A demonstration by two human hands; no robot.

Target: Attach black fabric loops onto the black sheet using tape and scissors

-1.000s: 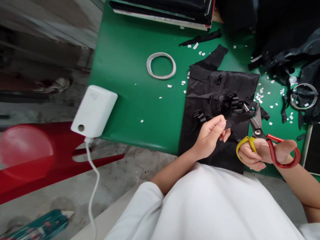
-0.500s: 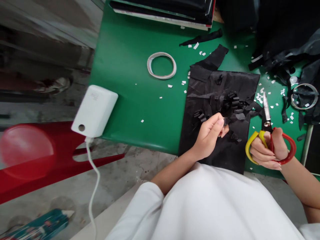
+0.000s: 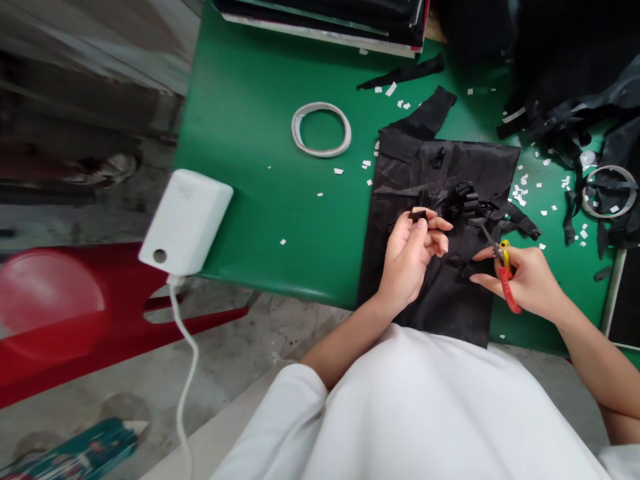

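My left hand is closed in a pinch on a small black piece of material, with the other fingers loosely curled. It hovers above a black rectangular sheet of thin, creased material. Scissors with red and yellow handles hang in my right hand, their blades pointing up and left. The thumb and index finger of that hand stretch toward black scraps on the sheet. Curled black strips form a bunch just beyond my hands.
A green table carries a tape roll, another ring, white paper bits and a black heap. Black folders lie at the back. A white power bank with a cable sits at the left edge beside a red stool.
My right hand has moved left toward the sheet, and the scissors have turned from upright to leaning left in it. My left hand has shifted slightly left and up, its fingers loosening.
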